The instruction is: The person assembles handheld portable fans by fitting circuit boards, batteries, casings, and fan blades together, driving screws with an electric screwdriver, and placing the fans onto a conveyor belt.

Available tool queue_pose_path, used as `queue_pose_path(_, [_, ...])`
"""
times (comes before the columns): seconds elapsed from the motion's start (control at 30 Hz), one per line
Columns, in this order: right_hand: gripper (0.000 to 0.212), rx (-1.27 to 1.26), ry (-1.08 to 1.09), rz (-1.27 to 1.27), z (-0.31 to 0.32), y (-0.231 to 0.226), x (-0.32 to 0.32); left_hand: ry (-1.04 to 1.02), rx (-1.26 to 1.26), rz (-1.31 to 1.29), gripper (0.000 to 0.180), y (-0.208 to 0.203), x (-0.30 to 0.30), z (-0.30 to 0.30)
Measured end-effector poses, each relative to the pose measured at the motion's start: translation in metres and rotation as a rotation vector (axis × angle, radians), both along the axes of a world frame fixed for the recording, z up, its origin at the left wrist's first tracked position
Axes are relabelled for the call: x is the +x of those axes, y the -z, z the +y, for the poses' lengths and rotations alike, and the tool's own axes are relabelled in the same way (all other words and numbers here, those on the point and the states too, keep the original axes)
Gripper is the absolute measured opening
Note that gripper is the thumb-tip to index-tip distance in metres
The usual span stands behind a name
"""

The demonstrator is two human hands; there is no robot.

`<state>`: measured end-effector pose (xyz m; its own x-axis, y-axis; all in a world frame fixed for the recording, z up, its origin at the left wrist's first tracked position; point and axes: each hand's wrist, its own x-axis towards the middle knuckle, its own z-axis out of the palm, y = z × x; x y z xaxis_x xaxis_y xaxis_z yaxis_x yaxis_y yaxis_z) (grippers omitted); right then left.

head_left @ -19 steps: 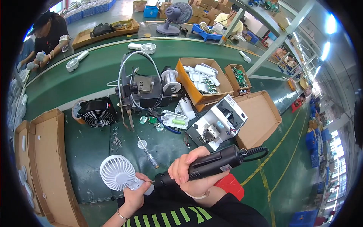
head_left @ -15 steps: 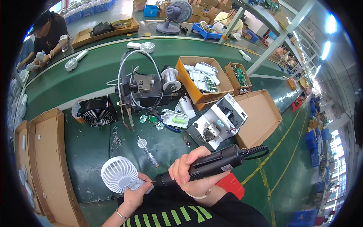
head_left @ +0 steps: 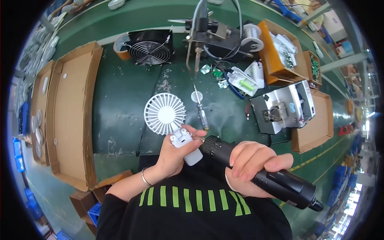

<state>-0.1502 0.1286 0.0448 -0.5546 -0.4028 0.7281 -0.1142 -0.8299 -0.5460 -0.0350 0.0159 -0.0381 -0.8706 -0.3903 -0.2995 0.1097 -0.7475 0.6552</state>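
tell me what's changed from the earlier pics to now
The view has tipped down, so things on the green bench appear higher and further right. The black power driver has swung: its rear end, higher than its nose in the earlier pictures, now sits lower. Nothing was grabbed or released: the right hand still holds the driver, the left hand the white fan.

The camera sits on the head and looks down, close above the left hand [head_left: 169, 157] and right hand [head_left: 254, 167], with the table [head_left: 116, 88] past them.
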Motion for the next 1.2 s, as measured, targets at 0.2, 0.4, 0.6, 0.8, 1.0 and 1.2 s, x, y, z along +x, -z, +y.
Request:
queue_pose_path(0.2, [0.038,0.033,-0.007,0.008,-0.006,0.006,0.01,-0.017,-0.066,-0.019,0.03,0.008,0.009,0.002])
queue_pose_path(0.4, [0.027,0.042,-0.03,0.016,-0.007,0.008,0.012,-0.003,-0.101,0.0,0.031,0.004,0.01,0.003])
queue_pose_path(0.6, [0.013,0.059,-0.309,0.332,-0.006,0.004,-0.01,0.055,-0.22,0.042,0.027,0.007,0.013,0.002])
queue_pose_path(0.8, [0.016,-0.021,-0.323,0.458,-0.002,-0.006,0.017,0.155,-0.306,0.16,0.026,0.004,0.019,-0.003])
queue_pose_path(1.0, [0.082,0.196,0.256,-0.158,0.024,0.006,0.09,0.2,-0.281,0.221,0.025,-0.003,0.018,-0.002])
queue_pose_path(1.2, [0.009,0.019,-0.27,0.439,0.006,-0.001,0.01,0.157,-0.239,-0.015,0.025,-0.002,0.012,0.007])
